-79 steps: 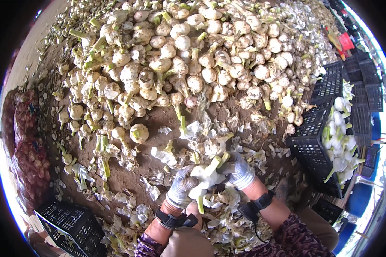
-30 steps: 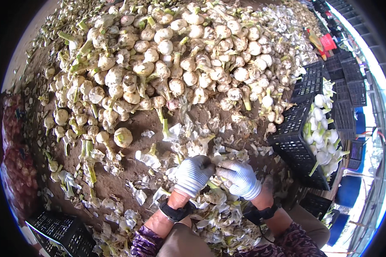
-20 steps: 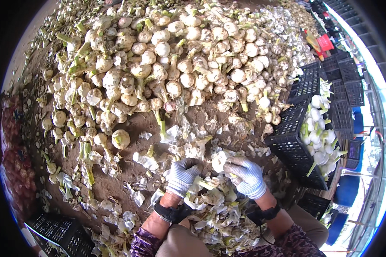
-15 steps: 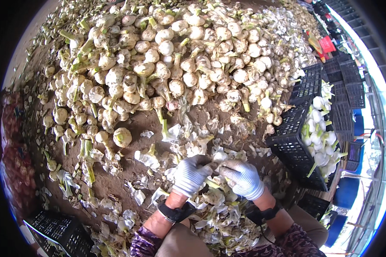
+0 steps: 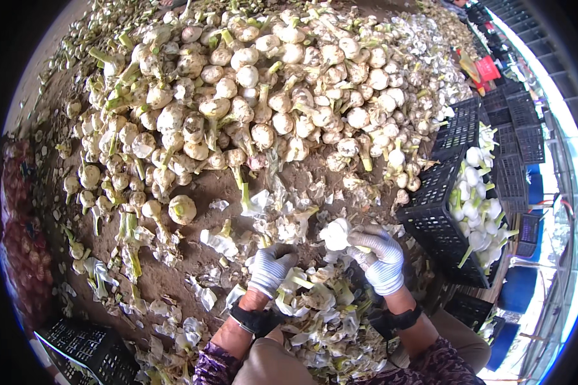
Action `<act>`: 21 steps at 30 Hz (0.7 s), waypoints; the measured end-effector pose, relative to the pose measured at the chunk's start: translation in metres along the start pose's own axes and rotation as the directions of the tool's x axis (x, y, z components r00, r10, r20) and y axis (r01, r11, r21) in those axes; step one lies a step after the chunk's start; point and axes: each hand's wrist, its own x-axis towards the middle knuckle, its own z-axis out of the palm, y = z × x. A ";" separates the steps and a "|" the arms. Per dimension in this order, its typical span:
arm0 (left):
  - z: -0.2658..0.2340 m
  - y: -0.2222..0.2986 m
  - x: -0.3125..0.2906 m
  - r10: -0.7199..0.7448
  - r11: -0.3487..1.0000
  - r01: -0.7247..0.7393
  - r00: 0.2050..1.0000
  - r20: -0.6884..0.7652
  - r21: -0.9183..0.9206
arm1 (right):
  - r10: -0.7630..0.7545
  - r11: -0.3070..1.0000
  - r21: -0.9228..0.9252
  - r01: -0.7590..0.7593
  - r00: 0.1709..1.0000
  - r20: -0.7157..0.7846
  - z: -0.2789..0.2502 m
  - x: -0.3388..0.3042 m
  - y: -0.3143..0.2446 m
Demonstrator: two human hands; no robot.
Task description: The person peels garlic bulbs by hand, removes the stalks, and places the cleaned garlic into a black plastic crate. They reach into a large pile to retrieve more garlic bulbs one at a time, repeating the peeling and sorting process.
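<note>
A white, peeled garlic bulb [image 5: 336,235] shows past the fingertips of my right hand [image 5: 380,256], which grips it by its stem end. To the left, my left hand [image 5: 273,266] is closed, its fingers curled in; whatever they hold, if anything, is hidden. Both hands wear white striped gloves with dirty fingertips. Beneath and between them lies a heap of garlic skins [image 5: 321,301]. Ahead of the hands spreads a large pile of unpeeled garlic bulbs [image 5: 237,109] with short cut stems and soil on them.
A black plastic crate [image 5: 430,218] stands tilted at my right, with clean white garlic bulbs [image 5: 475,212] by its side. More black crates [image 5: 520,128] are stacked beyond. Another crate [image 5: 90,350] sits at lower left, below red mesh sacks [image 5: 22,244]. Loose skins litter the soil.
My hands have moved apart. The right hand has shifted right with the garlic bulb, which now shows white; the left has drawn slightly left and down.
</note>
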 end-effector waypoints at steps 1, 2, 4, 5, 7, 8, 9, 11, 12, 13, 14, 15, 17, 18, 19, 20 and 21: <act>-0.001 0.000 -0.003 0.003 1.000 -0.003 1.000 -0.004 -0.001 | -0.120 0.980 -0.156 0.124 0.992 0.034 -0.001 0.001 -0.003; 0.005 0.024 -0.010 -0.014 0.998 0.017 0.999 0.045 -0.059 | -0.113 0.985 -0.124 0.121 0.991 0.069 -0.001 -0.001 0.005; 0.015 0.044 -0.011 0.037 0.998 -0.033 0.996 0.086 -0.047 | -0.177 0.961 -0.195 0.195 0.979 0.106 0.003 -0.005 0.009; 0.019 0.043 -0.007 0.036 0.998 -0.032 0.996 0.083 -0.047 | -0.241 0.927 -0.259 0.272 0.959 0.147 0.007 -0.007 0.012; 0.026 0.039 0.002 0.008 0.998 0.000 0.989 0.144 -0.057 | -0.258 0.926 -0.237 0.293 0.952 0.167 0.013 -0.012 0.018; 0.027 0.040 0.002 0.038 0.999 -0.036 0.992 0.123 -0.021 | -0.199 0.965 -0.154 0.213 0.975 0.100 0.015 -0.012 0.017; 0.027 0.037 0.004 0.039 0.999 -0.036 0.991 0.127 -0.022 | -0.132 0.989 -0.065 0.134 0.991 0.038 0.014 -0.012 0.016; 0.022 0.024 0.008 0.043 0.998 -0.037 0.993 0.110 -0.055 | 0.087 0.986 0.145 -0.087 0.996 0.005 0.011 -0.012 0.016; 0.019 0.018 0.009 0.044 0.998 -0.040 0.997 0.061 -0.055 | 0.302 0.817 0.515 -0.260 0.953 0.003 0.013 -0.014 0.016; 0.014 0.012 0.010 0.056 0.998 -0.055 0.998 0.029 -0.031 | 0.485 0.490 0.798 -0.352 0.870 0.085 0.015 -0.015 0.015; 0.007 0.006 0.011 -0.020 0.998 0.019 1.000 -0.018 -0.052 | 0.499 0.312 0.894 -0.323 0.856 0.135 0.014 -0.012 0.018; 0.001 0.000 0.015 -0.096 0.993 0.091 0.994 -0.061 -0.075 | 0.497 0.315 0.893 -0.321 0.858 0.133 0.012 -0.011 0.023; -0.008 -0.009 0.020 -0.244 0.892 0.163 0.959 -0.144 -0.422 | 0.610 0.084 0.914 -0.397 0.746 0.268 0.009 -0.009 0.031; -0.009 -0.014 0.022 -0.263 0.802 0.160 0.960 -0.100 -0.575 | 0.606 0.142 0.882 -0.449 0.744 0.282 0.004 -0.004 0.019; -0.009 -0.018 0.026 -0.272 0.687 0.155 0.961 -0.053 -0.709 | 0.467 0.409 0.777 -0.478 0.842 0.272 0.000 -0.008 0.025; 0.000 -0.014 0.028 -0.228 0.660 0.136 0.973 -0.024 -0.739 | 0.414 0.579 0.657 -0.484 0.868 0.274 0.001 -0.009 0.024; 0.009 -0.009 0.028 -0.212 0.687 0.111 0.976 -0.052 -0.718 | 0.362 0.727 0.510 -0.459 0.888 0.283 0.002 -0.010 0.020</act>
